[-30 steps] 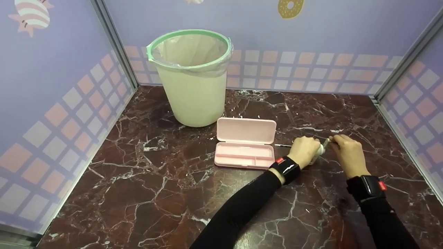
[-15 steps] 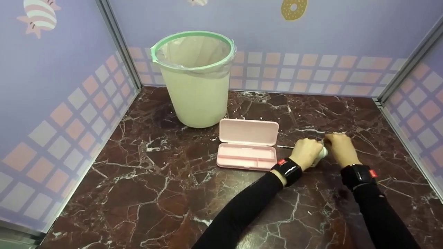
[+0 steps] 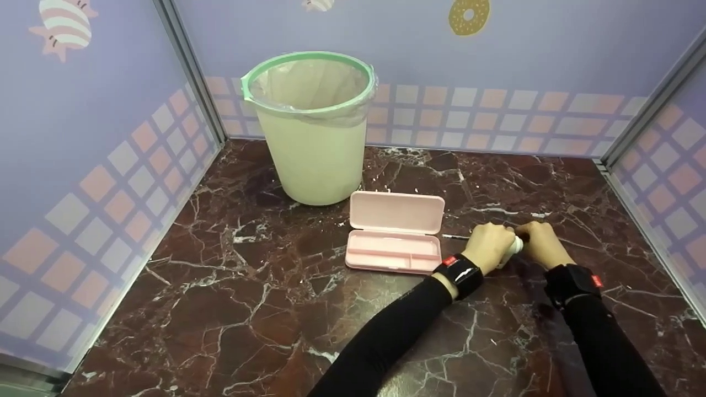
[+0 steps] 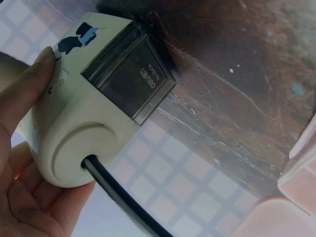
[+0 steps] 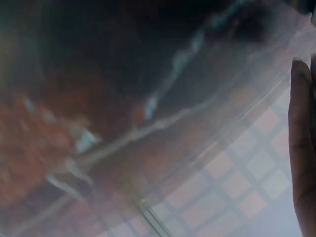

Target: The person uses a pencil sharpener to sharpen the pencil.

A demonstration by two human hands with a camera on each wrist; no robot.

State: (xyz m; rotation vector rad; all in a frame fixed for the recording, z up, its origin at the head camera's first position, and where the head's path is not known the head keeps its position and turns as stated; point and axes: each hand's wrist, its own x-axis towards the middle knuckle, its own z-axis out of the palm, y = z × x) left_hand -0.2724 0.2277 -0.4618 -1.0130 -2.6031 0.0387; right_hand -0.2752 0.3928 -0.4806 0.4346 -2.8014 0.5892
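Observation:
My left hand [image 3: 488, 245] grips a cream pencil sharpener [image 4: 74, 113], with its thumb on one side and fingers underneath. The sharpener has a dark see-through shavings drawer [image 4: 131, 74]. From the round hole in its face sticks a black pencil [image 4: 126, 200], pointing left towards the pink pencil case in the head view. On the opposite side of the sharpener, my right hand [image 3: 543, 245] has curled fingers at the crank, which the hand hides. In the right wrist view only blurred fingers [image 5: 302, 143] show at the right edge.
An open pink pencil case [image 3: 380, 259] lies just left of the pencil, its lid tipped back. A pale green bin [image 3: 317, 160] with a plastic liner stands behind it. White crumbs dot the dark marbled tabletop [image 3: 265, 320]. Patterned panels [image 3: 441, 55] enclose the back and sides.
My right hand has moved in closer to the sharpener and shifted round the crank, which was visible a second ago. The left hand keeps its grip. The head view has shifted slightly.

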